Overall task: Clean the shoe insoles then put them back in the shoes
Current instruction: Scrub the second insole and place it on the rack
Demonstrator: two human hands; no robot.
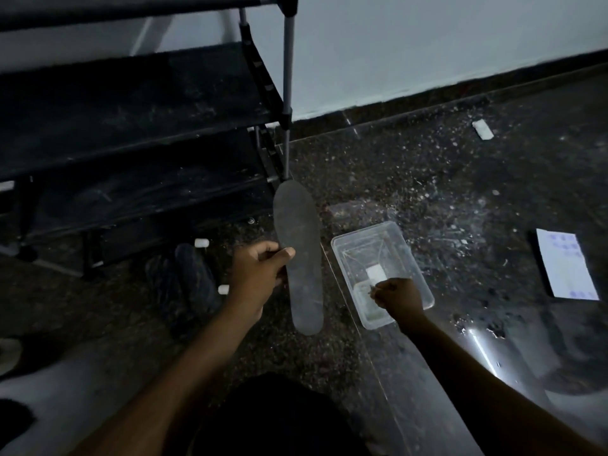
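My left hand (260, 271) grips a long grey insole (301, 255) by its left edge and holds it above the floor, toe end pointing away. To its right, my right hand (396, 296) reaches into a clear plastic container (348, 248) on the floor, fingers pinched on a small white cloth or sponge (375, 274) inside it. A pair of dark shoes (187, 278) lies on the floor left of my left hand, dim and hard to make out.
A black shoe rack (131, 133) with a metal post (288, 70) stands at the left, close behind the insole. A white paper sheet (564, 264) lies at the right. The speckled dark floor meets a white wall behind. A small white scrap (482, 129) lies near the wall.
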